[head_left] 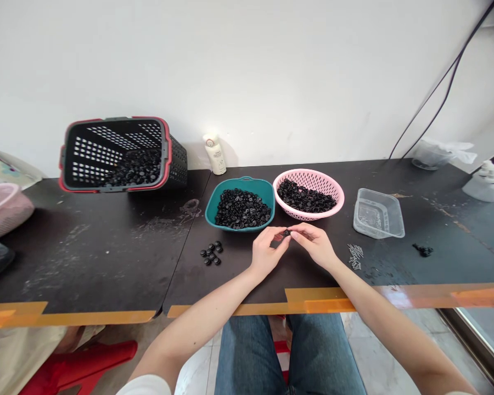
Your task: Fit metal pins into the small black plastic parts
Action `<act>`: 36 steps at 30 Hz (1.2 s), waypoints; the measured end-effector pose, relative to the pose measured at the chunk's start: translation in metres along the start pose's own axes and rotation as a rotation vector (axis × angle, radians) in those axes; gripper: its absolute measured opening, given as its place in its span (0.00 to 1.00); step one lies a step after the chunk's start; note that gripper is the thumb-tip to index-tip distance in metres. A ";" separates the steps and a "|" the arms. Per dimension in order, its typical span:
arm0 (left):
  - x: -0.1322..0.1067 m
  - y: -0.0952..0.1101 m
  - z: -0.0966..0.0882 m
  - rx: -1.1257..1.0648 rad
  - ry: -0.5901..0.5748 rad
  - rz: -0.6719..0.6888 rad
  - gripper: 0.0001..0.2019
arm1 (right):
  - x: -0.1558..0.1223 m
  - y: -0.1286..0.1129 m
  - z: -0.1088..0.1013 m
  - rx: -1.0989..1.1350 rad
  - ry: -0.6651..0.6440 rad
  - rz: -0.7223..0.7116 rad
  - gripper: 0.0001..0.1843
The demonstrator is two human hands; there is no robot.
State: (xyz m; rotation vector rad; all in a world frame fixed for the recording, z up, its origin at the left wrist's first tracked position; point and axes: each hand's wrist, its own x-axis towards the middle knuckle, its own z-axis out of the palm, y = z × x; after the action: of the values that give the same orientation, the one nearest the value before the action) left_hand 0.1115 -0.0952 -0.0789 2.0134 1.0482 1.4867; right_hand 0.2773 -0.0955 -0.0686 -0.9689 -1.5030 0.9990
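A small black plastic part is pinched between the fingertips of both hands, just in front of the baskets. My left hand is closed on it from the left, and my right hand grips it from the right. Behind the left hand stands a teal basin full of round black parts. A pink basket of black parts sits behind the right hand. Several round black caps lie on the table left of my hands. Several small metal pins or screws lie to the right.
A clear plastic tub stands at the right, near a small pile of black pieces. A tilted dark basket with black parts and a white bottle stand at the back. Orange tape runs along the table's front edge.
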 end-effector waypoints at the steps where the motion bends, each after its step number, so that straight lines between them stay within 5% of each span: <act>1: 0.000 0.000 0.000 -0.005 -0.003 -0.001 0.10 | 0.000 0.000 0.000 0.007 -0.004 0.003 0.08; 36: -0.001 -0.002 0.001 -0.010 -0.006 0.011 0.11 | -0.001 -0.002 0.001 0.058 0.024 0.058 0.10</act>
State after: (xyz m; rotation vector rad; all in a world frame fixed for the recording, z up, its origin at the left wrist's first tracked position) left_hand 0.1116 -0.0946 -0.0808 2.0187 1.0275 1.4879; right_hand 0.2762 -0.0973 -0.0666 -0.9844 -1.4253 1.0627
